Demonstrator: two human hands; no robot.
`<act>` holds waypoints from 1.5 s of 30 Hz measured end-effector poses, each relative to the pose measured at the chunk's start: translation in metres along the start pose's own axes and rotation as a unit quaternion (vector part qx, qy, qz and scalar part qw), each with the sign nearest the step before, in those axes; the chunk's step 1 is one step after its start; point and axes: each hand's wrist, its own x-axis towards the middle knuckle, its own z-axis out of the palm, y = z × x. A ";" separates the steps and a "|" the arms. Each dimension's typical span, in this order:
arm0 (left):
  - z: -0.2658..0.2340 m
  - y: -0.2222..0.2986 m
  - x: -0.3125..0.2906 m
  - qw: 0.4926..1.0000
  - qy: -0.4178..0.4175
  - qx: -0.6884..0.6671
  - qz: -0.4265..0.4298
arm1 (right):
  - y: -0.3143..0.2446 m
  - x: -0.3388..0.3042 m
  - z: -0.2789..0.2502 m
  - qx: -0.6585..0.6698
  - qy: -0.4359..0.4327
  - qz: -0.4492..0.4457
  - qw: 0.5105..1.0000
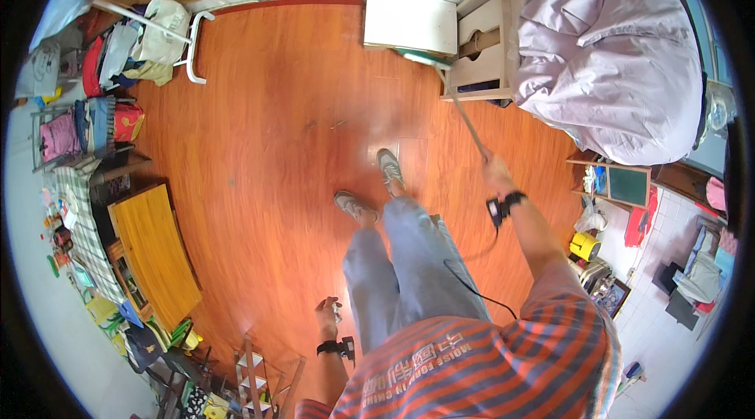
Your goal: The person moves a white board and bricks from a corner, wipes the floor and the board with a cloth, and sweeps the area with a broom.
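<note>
My right hand (497,175) is closed around the long thin handle (469,122) of a floor tool that looks like a broom or mop. Its green-and-white head (423,59) is at the far end, against the front of a white box-like cabinet (409,20); the exact kind of head is unclear. Low by my left leg, my left hand (327,314) has curled fingers, with a small pale thing at them that is too small to name. Both wrists wear black bands.
A wooden frame bed or chair (489,38) with a pale lilac cloth (613,65) stands far right. Bags and folded clothes (118,124) line the left side, beside a yellow wooden cabinet (156,255). A small ladder-like stand (253,380) is at the near left. Reddish wood floor (259,144) lies between.
</note>
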 end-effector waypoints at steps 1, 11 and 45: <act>0.002 0.003 -0.001 1.000 -0.001 0.006 0.002 | 0.008 0.025 -0.005 0.003 -0.003 0.021 1.000; -0.007 0.012 -0.025 0.998 0.036 0.050 0.022 | -0.001 -0.003 -0.007 0.334 -0.139 0.184 0.914; 0.043 0.041 -0.042 0.998 0.022 0.023 0.053 | -0.045 0.083 0.044 0.287 -0.129 0.157 0.936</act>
